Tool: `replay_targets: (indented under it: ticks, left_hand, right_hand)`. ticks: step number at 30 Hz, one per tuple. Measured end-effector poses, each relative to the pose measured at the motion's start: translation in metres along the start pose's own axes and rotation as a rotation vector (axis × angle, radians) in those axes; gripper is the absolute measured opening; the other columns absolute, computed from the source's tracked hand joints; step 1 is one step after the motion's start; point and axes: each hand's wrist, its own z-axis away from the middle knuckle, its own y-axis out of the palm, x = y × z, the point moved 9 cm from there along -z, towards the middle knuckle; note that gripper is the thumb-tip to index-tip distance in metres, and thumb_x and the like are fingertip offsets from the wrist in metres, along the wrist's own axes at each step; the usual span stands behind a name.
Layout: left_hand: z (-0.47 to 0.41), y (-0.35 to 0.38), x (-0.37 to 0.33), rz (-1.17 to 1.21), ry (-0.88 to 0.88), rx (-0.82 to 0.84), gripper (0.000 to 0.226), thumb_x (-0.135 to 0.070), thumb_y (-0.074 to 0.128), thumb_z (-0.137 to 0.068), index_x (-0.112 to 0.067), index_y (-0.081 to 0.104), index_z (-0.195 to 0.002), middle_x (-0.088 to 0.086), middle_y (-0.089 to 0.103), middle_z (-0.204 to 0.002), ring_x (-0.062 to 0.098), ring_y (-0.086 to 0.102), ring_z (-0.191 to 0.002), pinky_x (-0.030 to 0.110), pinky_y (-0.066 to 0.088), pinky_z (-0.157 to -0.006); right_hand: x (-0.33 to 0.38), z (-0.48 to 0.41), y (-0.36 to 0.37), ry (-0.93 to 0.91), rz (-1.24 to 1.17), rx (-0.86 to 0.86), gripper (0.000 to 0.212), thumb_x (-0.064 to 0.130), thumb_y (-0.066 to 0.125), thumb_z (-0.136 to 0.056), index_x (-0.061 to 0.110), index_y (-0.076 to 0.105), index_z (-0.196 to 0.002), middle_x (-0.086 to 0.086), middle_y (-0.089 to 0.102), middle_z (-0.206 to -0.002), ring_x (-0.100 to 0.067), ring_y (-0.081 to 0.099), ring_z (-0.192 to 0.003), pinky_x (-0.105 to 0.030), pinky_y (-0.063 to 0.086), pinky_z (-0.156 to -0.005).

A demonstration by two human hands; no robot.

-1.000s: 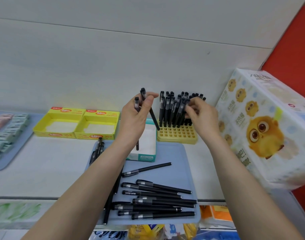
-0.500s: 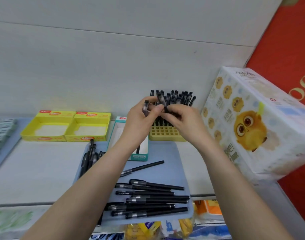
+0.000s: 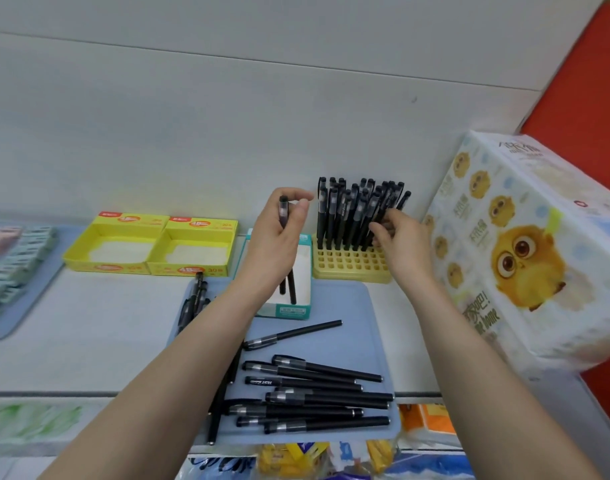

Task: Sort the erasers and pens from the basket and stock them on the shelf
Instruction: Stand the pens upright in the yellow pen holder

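1. Gripping two upright pens (image 3: pixel 283 213) in the left hand (image 3: pixel 279 237), fingers curled round them, over the teal box (image 3: pixel 289 310).
2. Pinching racked pens (image 3: pixel 345 209) with fingers of the right hand (image 3: pixel 400 240), in the yellow rack (image 3: pixel 352 268) on the shelf (image 3: pixel 106 323).
3. Lying on the blue tray (image 3: pixel 352 306): loose pens (image 3: pixel 314 393).

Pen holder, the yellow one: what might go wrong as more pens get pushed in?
The standing pens lean crowded; the right hand pinching among them could knock some over. The blue tray overhangs the shelf edge, so a bump may spill its loose pens. The left hand grips spare pens that might slip.
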Motion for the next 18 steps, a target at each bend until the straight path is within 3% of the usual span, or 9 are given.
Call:
replay_targets:
  ticks: [6, 9, 11, 13, 16, 18]
  left_hand:
    - [0.0, -0.003, -0.001, 0.069, -0.002, -0.016, 0.015, -0.027, 0.045, -0.1, -0.021, 0.058, -0.096, -0.006, 0.039, -0.067, 0.013, 0.034, -0.06, 0.032, 0.032, -0.06]
    - [-0.002, -0.001, -0.003, 0.14, -0.016, -0.029, 0.016, -0.018, 0.041, -0.103, -0.018, 0.054, -0.093, -0.012, 0.039, -0.063, 0.008, 0.034, -0.057, 0.023, 0.032, -0.056]
    - [-0.003, 0.003, -0.004, 0.178, -0.017, -0.027, 0.017, -0.017, 0.041, -0.104, -0.017, 0.053, -0.092, -0.012, 0.038, -0.062, 0.008, 0.034, -0.056, 0.021, 0.033, -0.055]
    - [-0.002, 0.011, -0.008, 0.204, -0.006, -0.005, 0.017, -0.018, 0.04, -0.104, -0.015, 0.052, -0.092, -0.008, 0.036, -0.062, 0.009, 0.033, -0.057, 0.021, 0.033, -0.055]
    - [0.0, 0.027, -0.017, 0.236, 0.031, 0.035, 0.017, -0.018, 0.039, -0.104, -0.012, 0.05, -0.093, -0.002, 0.032, -0.062, 0.012, 0.03, -0.056, 0.025, 0.028, -0.053]
    - [0.0, 0.029, -0.02, 0.196, 0.067, 0.048, 0.017, -0.021, 0.04, -0.104, -0.013, 0.051, -0.094, -0.006, 0.036, -0.062, 0.012, 0.033, -0.058, 0.028, 0.03, -0.055]
  right_hand:
    - [-0.005, -0.002, 0.011, 0.034, 0.164, 0.076, 0.024, 0.024, 0.062, -0.094, 0.004, 0.058, -0.082, -0.008, 0.066, -0.075, -0.027, 0.063, -0.072, -0.029, 0.036, -0.056]
    - [0.01, 0.009, -0.014, 0.028, 0.255, -0.035, 0.021, 0.025, 0.063, -0.093, 0.01, 0.058, -0.106, -0.003, 0.066, -0.085, -0.021, 0.061, -0.075, -0.029, 0.036, -0.059]
    - [0.035, 0.024, -0.033, -0.031, 0.124, -0.112, 0.02, 0.025, 0.064, -0.091, 0.015, 0.057, -0.108, 0.005, 0.063, -0.081, -0.01, 0.056, -0.07, -0.023, 0.037, -0.057]
    - [0.063, 0.038, -0.027, -0.097, -0.121, 0.035, 0.014, 0.027, 0.069, -0.087, 0.019, 0.064, -0.098, 0.009, 0.065, -0.08, -0.005, 0.058, -0.071, -0.021, 0.047, -0.063]
    - [0.087, 0.061, 0.014, -0.16, -0.306, 0.411, 0.011, 0.025, 0.071, -0.086, 0.02, 0.073, -0.095, 0.008, 0.073, -0.088, -0.008, 0.066, -0.082, -0.031, 0.055, -0.078]
    - [0.087, 0.064, 0.02, -0.16, -0.374, 0.439, 0.009, 0.02, 0.069, -0.088, 0.018, 0.075, -0.095, 0.007, 0.073, -0.088, -0.009, 0.067, -0.084, -0.03, 0.054, -0.079]
